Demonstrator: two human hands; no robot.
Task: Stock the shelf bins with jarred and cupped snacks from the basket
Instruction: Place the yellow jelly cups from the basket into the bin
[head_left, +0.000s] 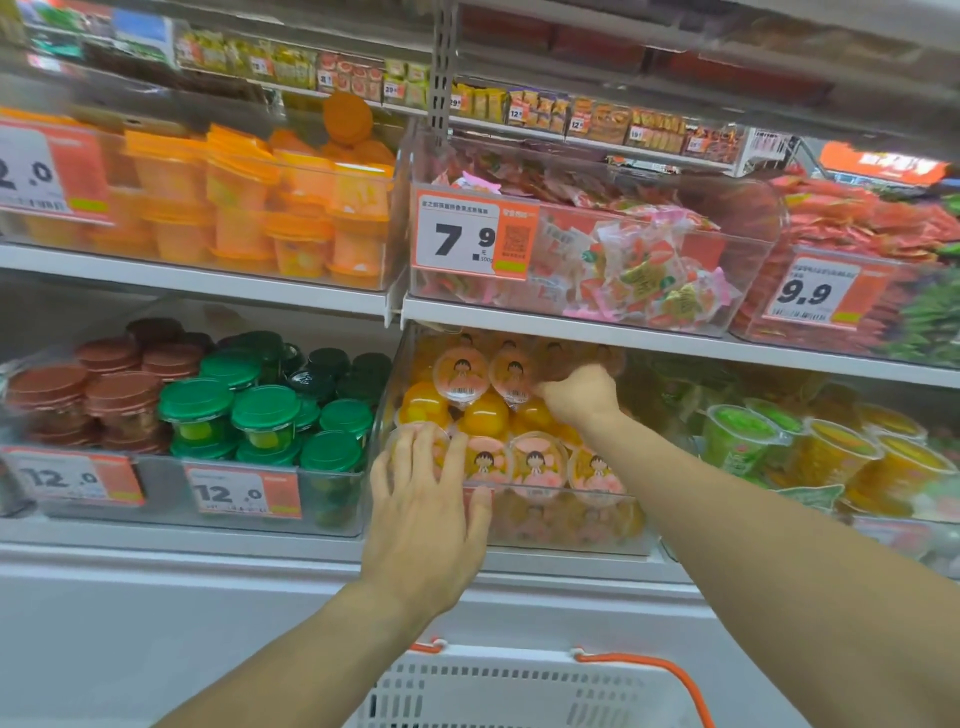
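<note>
Both hands are up at the clear plastic shelf bin (571, 540) in the middle of the lower shelf, packed w/ round yellow fruit jelly cups w/ pink cartoon-girl lids (537, 465).

Left hand (426, 512): fingers spread & fairly straight, laid flat over the leftmost front-row cup (415, 441) and the bin's front rim. Pressing/touching, not wrapped round anything.

Right hand (579, 392): reaches deeper into the bin, at the upper back layer of cups. Fingers curled at a cup (558, 358) under the shelf edge; looks like a grasp, but the fingertips are hidden behind the hand, so can't tell how firm.

Cups lie in approx. two layers: front row w/ lids facing out, others tipped lid-forward further back, some showing bare yellow undersides.

White plastic mesh basket w/ orange handles (519, 691) sits at bottom centre, below the arms; its contents aren't visible.

Left of the bin: clear bin of jars w/ green screw lids (265, 410), then jars w/ brown lids (104, 384), orange price tags reading 12.0 (241, 491) on the fronts. Upper shelf: orange-lidded cups (249, 202) at left, bin of wrapped pink-and-red candies (623, 260) w/ a 7.9 price tag (475, 236) above the hands. Right of the bin: green and yellow cups (810, 452), blurred.
</note>
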